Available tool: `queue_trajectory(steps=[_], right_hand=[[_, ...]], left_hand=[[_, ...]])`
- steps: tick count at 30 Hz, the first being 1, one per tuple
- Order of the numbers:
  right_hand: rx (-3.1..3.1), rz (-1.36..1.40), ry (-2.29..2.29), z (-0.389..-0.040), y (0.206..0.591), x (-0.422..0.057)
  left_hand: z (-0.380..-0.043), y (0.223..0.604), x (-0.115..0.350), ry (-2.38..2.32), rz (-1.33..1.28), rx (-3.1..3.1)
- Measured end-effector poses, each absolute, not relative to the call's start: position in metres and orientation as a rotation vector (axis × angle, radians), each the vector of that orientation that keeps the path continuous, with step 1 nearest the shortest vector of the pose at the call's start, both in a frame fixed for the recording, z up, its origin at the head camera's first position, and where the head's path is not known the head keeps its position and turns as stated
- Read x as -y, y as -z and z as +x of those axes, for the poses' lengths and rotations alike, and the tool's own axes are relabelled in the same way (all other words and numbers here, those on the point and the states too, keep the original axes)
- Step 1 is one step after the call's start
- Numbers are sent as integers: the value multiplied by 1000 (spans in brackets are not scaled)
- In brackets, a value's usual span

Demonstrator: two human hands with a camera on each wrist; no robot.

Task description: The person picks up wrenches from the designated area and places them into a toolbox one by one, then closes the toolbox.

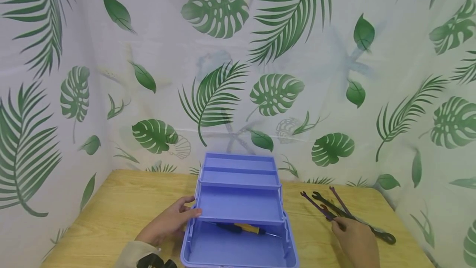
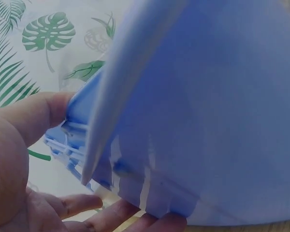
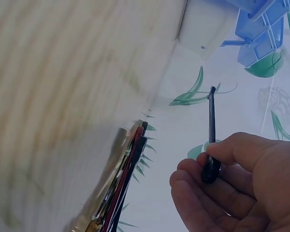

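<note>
A blue-violet toolbox (image 1: 238, 249) stands with its stepped trays (image 1: 239, 204) raised. My left hand (image 1: 169, 222) grips its left side, thumb over the corner of the lowest tray; the left wrist view shows the fingers against the wall underneath. Inside the bottom lie a yellow-and-black screwdriver (image 1: 250, 228) and a black handle beside it, partly hidden under the tray. To the right, my right hand (image 1: 358, 237) pinches a slim dark wrench (image 3: 212, 121) between thumb and fingers, its open end pointing away. Close by that hand, a long black wrench (image 1: 383, 235) lies on the table.
A reddish-purple wrench (image 1: 340, 199) and a red-ended one (image 1: 324, 208) lie beside the black wrench. The wooden table (image 1: 145, 191) ends at a white leaf-patterned cloth (image 1: 230, 131) behind and at both sides.
</note>
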State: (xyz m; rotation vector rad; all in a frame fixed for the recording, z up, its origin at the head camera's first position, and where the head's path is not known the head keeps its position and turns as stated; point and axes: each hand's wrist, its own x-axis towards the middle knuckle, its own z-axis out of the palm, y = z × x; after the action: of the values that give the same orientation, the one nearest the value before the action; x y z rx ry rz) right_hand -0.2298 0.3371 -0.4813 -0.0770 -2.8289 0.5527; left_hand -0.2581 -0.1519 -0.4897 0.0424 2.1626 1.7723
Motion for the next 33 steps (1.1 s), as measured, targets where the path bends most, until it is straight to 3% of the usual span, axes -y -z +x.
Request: queue_trajectory(steps=[16, 33], right_hand=[[2718, -46, -551, -231, 483, -333], [2521, 53, -481, -233, 487, -330]], left_hand=[[-256, 487, 146, -1763, -30, -2264], [-258, 497, 144, -1771, 77, -2266]])
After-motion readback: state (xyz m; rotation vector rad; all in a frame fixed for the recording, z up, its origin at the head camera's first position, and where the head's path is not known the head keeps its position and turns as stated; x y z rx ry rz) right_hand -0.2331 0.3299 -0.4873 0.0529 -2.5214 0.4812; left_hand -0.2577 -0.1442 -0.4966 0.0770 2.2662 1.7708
